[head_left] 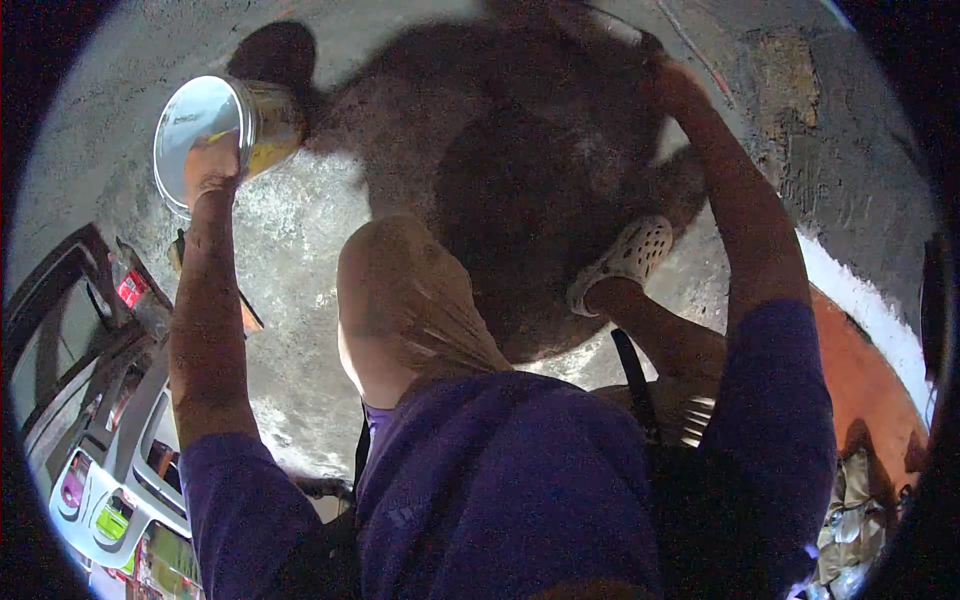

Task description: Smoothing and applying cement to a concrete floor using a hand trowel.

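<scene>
A white bucket (247,108) with a yellow patch on its side is at the upper left, tilted so that its round mouth faces me. My left hand (212,165) is at this mouth, its fingers closed on the bucket's near wall and partly hidden. At the upper right, my right hand (668,85) is stretched out close to the grey cement surface, deep in shadow. Its fingers look curled, and a thin, pale-edged thing shows beside them. What that thing is, I cannot make out.
At the left stand a dark chair frame (60,280) and a pale plastic rack (95,510) with small coloured items. A bottle with a red label (135,288) is beside them. My foot in a pale clog (640,250) rests on the rough floor. A reddish-orange surface (865,370) lies at right.
</scene>
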Demonstrator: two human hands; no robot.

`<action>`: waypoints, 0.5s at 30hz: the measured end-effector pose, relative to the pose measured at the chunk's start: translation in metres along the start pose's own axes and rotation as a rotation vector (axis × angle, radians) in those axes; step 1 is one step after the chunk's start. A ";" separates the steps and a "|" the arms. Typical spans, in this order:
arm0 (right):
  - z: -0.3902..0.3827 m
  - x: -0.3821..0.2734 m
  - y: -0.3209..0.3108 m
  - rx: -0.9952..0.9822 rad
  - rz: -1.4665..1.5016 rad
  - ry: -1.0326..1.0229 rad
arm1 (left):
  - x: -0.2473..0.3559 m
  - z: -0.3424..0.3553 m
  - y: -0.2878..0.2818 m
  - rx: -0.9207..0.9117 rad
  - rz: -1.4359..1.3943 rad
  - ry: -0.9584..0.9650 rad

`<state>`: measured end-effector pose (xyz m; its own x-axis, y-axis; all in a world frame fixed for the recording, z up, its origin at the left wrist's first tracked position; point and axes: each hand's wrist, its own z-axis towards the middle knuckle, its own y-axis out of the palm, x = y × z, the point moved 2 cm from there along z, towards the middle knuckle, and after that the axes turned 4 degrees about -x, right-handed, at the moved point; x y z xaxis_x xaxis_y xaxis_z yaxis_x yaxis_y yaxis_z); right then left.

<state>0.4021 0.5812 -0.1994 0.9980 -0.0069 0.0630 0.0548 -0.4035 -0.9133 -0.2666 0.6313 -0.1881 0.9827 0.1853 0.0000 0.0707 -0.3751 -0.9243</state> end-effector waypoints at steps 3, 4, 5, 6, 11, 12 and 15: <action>0.029 -0.016 0.027 0.059 -0.090 -0.029 | -0.009 0.006 0.007 0.006 0.051 0.031; 0.030 -0.029 0.030 0.172 -0.101 -0.211 | -0.011 0.006 0.007 0.002 0.020 -0.007; 0.026 -0.039 0.033 0.168 -0.098 -0.216 | -0.011 0.004 0.005 0.027 -0.052 -0.066; 0.019 -0.047 0.035 0.138 -0.136 -0.245 | -0.009 0.001 0.004 -0.002 -0.041 -0.085; -0.049 -0.048 0.028 0.177 -0.221 -0.266 | 0.015 -0.014 -0.016 -0.019 -0.023 -0.075; -0.062 -0.047 0.026 0.244 -0.200 -0.300 | 0.019 -0.016 -0.019 -0.032 -0.033 -0.068; -0.089 -0.042 0.031 -0.061 -0.017 -0.163 | 0.020 -0.019 -0.022 -0.124 -0.088 -0.168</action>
<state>0.3588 0.4877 -0.1944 0.9891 0.1470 0.0074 0.0745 -0.4569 -0.8864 -0.2451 0.6262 -0.1608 0.9302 0.3670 0.0050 0.1853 -0.4580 -0.8694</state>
